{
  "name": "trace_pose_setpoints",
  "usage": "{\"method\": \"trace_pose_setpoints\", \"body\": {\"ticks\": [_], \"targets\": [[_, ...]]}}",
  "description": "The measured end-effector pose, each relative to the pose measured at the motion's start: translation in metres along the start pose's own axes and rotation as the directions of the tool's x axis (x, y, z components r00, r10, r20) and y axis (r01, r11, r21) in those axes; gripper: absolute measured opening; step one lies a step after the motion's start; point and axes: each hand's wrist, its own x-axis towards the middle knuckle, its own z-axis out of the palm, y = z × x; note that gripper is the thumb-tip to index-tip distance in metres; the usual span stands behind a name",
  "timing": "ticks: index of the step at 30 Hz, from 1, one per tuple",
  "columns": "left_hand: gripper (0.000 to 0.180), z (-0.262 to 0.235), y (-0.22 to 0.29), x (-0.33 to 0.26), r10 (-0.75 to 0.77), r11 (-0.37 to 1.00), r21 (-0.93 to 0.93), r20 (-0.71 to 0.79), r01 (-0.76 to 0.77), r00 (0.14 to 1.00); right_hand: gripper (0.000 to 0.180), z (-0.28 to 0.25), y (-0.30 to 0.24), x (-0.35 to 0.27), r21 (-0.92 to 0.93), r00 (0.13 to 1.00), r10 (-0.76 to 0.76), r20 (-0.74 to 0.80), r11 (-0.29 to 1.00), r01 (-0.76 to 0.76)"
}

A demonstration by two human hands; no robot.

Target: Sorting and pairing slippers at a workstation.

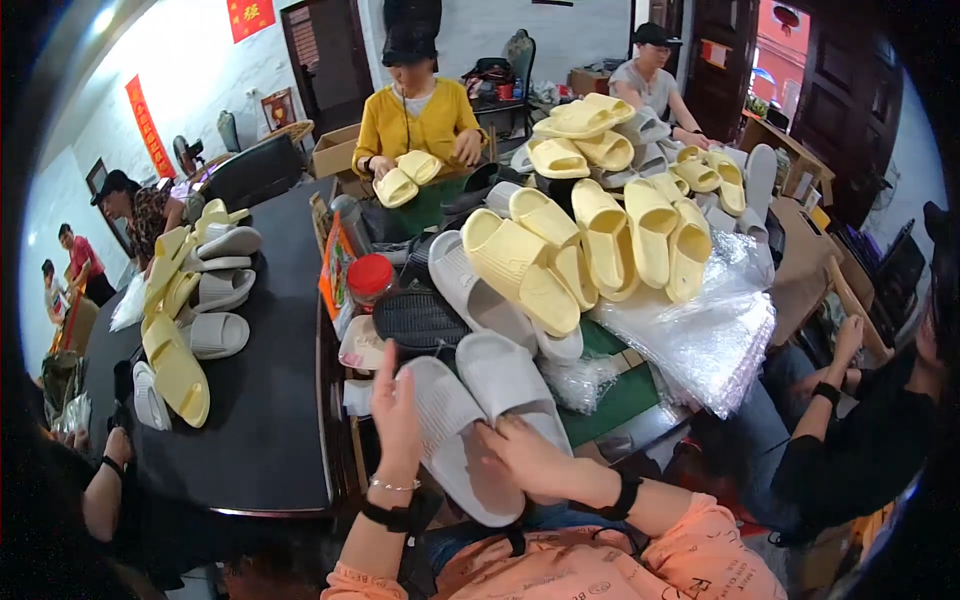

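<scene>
A pair of grey slippers is upright in front of me, heels toward my lap: the left slipper (462, 465) and the right slipper (500, 370). My right hand (530, 458) is closed at the inner edges where the two slippers meet, its fingertips partly hidden against the footbeds. My left hand (397, 420) is raised beside the left slipper's outer edge, fingers stretched upward and apart, with nothing in it. Just beyond lie a black slipper sole (418, 320) and another grey slipper (475, 285).
Yellow slippers (520, 255) are heaped on the green table, with clear plastic bags (700, 325) at the right. A red-lidded jar (370, 278) stands left. More slippers lie on the dark table (265, 400). A person in yellow (415, 125) across the table holds yellow slippers; others sit around.
</scene>
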Motion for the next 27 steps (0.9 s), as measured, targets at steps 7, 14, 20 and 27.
{"method": "trace_pose_setpoints", "body": {"ticks": [7,14,20,27], "targets": [[0.035,-0.015,0.001,-0.001,-0.046,0.996,-0.070,0.035,0.048,0.998,0.048,-0.103,0.019,0.008,-0.144,0.948,-0.010,-0.319,0.989,-0.038],[0.028,-0.002,-0.025,-0.018,-0.193,0.978,0.121,0.196,0.172,0.961,0.052,-0.161,0.070,0.029,-0.367,0.855,-0.033,-0.518,0.911,-0.187],[0.049,0.004,-0.066,-0.047,-0.244,0.723,0.616,0.651,-0.313,0.718,0.050,-0.197,0.140,0.066,-0.401,0.781,-0.111,-0.614,0.897,-0.188],[0.072,-0.013,-0.097,-0.069,-0.447,0.721,0.641,0.722,-0.265,0.528,0.048,-0.213,0.200,0.095,-0.451,0.713,-0.034,-0.701,0.795,-0.406]]}}
